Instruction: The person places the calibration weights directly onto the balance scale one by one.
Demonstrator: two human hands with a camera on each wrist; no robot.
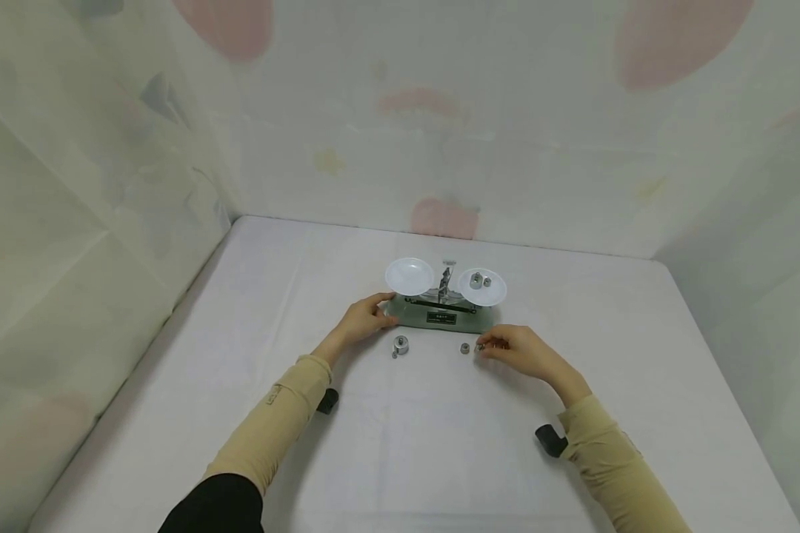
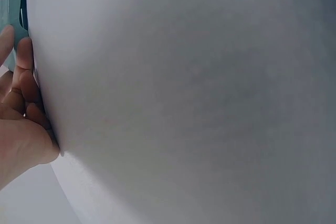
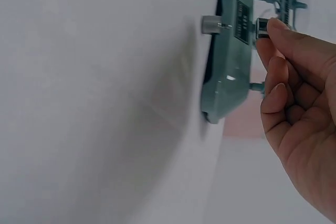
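Note:
A balance scale with a green base point(image 1: 440, 319) stands mid-table. Its left white pan point(image 1: 410, 275) holds nothing, and its right pan point(image 1: 492, 293) carries two metal weights point(image 1: 477, 280). My left hand point(image 1: 385, 311) rests against the base's left end, thumb above and fingers fairly straight point(image 2: 23, 64). In front of the base, my right hand point(image 1: 482, 346) pinches a small metal weight point(image 3: 261, 28) between thumb and fingertips, just above the table. Another small weight point(image 1: 464, 348) point(image 3: 211, 23) stands beside it. A larger weight point(image 1: 401, 345) stands further left.
The table is covered in a white cloth point(image 1: 440, 444) and enclosed by pale curtain walls on the left, back and right. A black wrist strap point(image 1: 550, 440) shows on the right sleeve. The base point(image 3: 231, 56) lies close to my right fingers.

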